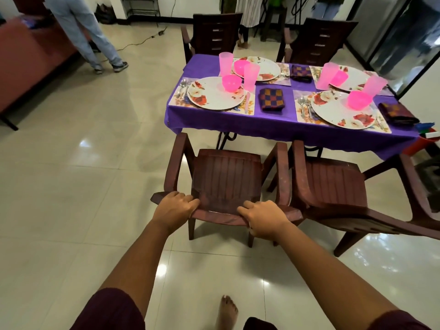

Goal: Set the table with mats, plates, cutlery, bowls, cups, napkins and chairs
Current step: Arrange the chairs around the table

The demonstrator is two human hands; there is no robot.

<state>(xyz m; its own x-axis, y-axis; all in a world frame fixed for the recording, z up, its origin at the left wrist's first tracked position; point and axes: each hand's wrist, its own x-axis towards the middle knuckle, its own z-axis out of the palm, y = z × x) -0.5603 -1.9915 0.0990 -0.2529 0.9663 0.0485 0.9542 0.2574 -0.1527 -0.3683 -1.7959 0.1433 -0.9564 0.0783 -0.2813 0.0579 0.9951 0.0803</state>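
A dark brown plastic chair [228, 177] stands just short of the near left side of the table with the purple cloth [214, 121]. My left hand [175, 209] and my right hand [263, 219] both grip the top edge of its backrest. On the table lie several floral mats, each with a flowered plate [209, 96], a pink bowl [231, 83], a pink cup [225, 63], cutlery [184, 86] and a checked napkin [271, 99]. A second chair [338, 186] stands to the right, its seat partly under the cloth.
Two more brown chairs [215, 34] stand at the far side of the table. A person's legs [95, 41] are at the back left beside a reddish counter [28, 60]. A red bucket [421, 142] sits by the table's right end. My bare foot [227, 313] is on the tiled floor.
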